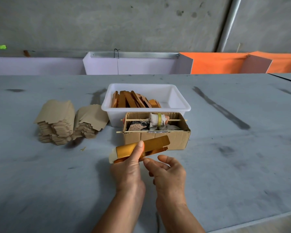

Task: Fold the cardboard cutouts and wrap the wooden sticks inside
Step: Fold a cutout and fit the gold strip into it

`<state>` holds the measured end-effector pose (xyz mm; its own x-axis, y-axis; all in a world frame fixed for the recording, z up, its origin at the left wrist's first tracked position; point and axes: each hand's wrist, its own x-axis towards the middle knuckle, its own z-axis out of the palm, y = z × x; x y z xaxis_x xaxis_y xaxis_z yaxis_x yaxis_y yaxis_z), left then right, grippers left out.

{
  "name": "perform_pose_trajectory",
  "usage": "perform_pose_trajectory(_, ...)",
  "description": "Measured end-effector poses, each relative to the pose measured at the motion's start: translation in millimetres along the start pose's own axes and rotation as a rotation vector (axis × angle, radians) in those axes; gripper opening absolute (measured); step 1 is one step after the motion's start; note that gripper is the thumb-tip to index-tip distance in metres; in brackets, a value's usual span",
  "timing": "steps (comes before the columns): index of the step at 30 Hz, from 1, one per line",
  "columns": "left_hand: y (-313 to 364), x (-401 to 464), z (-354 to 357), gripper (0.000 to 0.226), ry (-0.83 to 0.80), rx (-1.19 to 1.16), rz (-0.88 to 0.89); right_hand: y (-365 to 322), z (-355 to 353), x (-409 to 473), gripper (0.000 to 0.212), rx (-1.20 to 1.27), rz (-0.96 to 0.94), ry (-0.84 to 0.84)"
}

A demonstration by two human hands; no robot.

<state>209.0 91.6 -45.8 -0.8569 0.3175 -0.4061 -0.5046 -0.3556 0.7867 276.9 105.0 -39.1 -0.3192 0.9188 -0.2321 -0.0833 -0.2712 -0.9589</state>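
1. Left hand [129, 167] gripping gold cutout [141, 148] above the surface [57, 182], in front of cardboard box [158, 137].
2. Right hand [166, 170] loosely curled, holding nothing, fingertips at lower flap.
3. Probably mid-fold; next, closing flap neatly around any stick, unseen here.

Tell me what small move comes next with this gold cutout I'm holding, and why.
Probably pinch the loose lower flap with the right hand and fold it up. The left hand already grips the gold cutout with the thumb across it, one flap stands open, and the right fingertips sit just at the lower edge. Whether a stick is already inside cannot be told.
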Motion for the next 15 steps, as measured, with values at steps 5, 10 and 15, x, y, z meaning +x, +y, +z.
perform_pose_trajectory(5,3.3,-5.8,1.0,0.022,0.005,-0.007,0.06,1.1,-0.7,1.4,0.026,-0.121,-0.162,0.013)
perform_pose_trajectory(10,4.9,-5.3,2.0,0.024,-0.004,-0.01,0.034,1.3,-3.3,2.3,0.019,-0.168,-0.298,-0.007)
perform_pose_trajectory(15,5.4,-6.5,1.2,0.023,-0.024,0.008,-0.01,0.5,-5.8,4.8,0.019,0.02,-0.162,-0.063)
